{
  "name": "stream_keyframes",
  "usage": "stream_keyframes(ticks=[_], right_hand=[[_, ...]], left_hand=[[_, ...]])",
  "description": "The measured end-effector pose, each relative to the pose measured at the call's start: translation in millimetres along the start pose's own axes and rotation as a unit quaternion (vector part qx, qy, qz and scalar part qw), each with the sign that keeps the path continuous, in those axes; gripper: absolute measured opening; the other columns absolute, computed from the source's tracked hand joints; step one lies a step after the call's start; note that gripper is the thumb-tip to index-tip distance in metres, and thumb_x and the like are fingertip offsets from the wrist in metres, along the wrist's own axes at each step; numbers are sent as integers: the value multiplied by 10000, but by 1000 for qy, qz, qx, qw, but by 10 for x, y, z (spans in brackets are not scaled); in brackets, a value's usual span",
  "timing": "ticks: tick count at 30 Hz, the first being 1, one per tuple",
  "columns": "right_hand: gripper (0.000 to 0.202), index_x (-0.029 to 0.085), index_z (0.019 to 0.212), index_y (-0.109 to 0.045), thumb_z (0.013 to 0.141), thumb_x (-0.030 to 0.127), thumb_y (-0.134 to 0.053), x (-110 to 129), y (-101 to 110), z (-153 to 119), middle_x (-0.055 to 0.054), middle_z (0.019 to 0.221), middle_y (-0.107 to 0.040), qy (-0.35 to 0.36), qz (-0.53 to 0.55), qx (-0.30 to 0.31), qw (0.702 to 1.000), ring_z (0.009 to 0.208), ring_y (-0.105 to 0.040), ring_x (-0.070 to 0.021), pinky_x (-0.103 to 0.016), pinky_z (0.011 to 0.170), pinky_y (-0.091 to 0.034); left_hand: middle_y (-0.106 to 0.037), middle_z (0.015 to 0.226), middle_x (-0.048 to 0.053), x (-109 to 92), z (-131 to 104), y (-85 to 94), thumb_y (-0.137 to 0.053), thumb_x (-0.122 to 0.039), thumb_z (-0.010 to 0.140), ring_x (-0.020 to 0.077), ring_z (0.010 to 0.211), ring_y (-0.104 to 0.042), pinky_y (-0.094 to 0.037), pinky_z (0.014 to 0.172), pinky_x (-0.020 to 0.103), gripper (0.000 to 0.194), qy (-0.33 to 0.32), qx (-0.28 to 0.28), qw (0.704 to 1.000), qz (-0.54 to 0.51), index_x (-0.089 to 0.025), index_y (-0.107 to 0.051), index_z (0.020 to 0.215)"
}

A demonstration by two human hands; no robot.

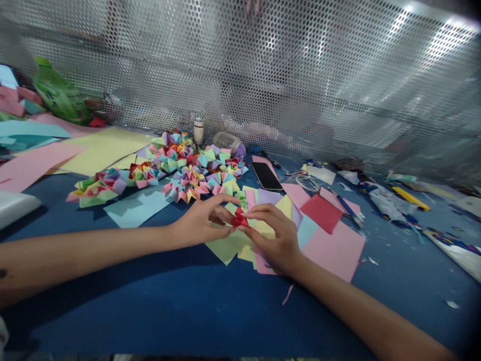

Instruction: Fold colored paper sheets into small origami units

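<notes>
A small folded piece of red paper (239,218) is held between both hands, above a spread of coloured sheets. My left hand (205,220) pinches its left side with thumb and fingertips. My right hand (276,235) grips it from the right, thumb below and fingers above. Just beyond my left hand lies a pile of folded multicoloured paper pieces (188,178). Beside my right hand are a red square sheet (322,212) and a large pink sheet (338,248).
A black phone (266,175), a clear jar (226,142) on its side and a white bottle (198,131) stand or lie near the perforated metal panel (263,75). Yellow sheets (108,148) and a green bottle (62,95) are at left. A yellow cutter (410,198) lies at right.
</notes>
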State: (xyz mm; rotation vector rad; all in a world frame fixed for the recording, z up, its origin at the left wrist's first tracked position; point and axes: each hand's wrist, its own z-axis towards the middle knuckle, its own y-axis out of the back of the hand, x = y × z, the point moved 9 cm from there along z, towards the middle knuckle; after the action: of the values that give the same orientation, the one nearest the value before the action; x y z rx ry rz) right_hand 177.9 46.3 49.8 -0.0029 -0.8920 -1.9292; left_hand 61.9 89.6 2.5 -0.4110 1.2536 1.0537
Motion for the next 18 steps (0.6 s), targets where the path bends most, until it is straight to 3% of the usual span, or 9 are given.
stream_keyframes(ticks=[7, 18], right_hand=[[132, 239, 914, -621, 791, 190, -632, 97, -76, 0, -49, 851, -640, 36, -4, 27, 999, 800, -629, -175, -318, 712, -541], [154, 229, 913, -634, 788, 142, -611, 123, -141, -17, -49, 853, -672, 47, -22, 58, 997, 800, -644, -174, -295, 711, -545]], left_hand=[[-673, 780, 3, -49, 3, -30, -678, -248, 712, 142, 740, -655, -552, 744, 296, 545, -11, 13, 998, 62, -193, -446, 1202], [-684, 869, 30, -18, 6, -32, -640, -151, 722, 158, 803, -672, -547, 751, 299, 466, -9, 19, 998, 51, -199, -470, 1153]])
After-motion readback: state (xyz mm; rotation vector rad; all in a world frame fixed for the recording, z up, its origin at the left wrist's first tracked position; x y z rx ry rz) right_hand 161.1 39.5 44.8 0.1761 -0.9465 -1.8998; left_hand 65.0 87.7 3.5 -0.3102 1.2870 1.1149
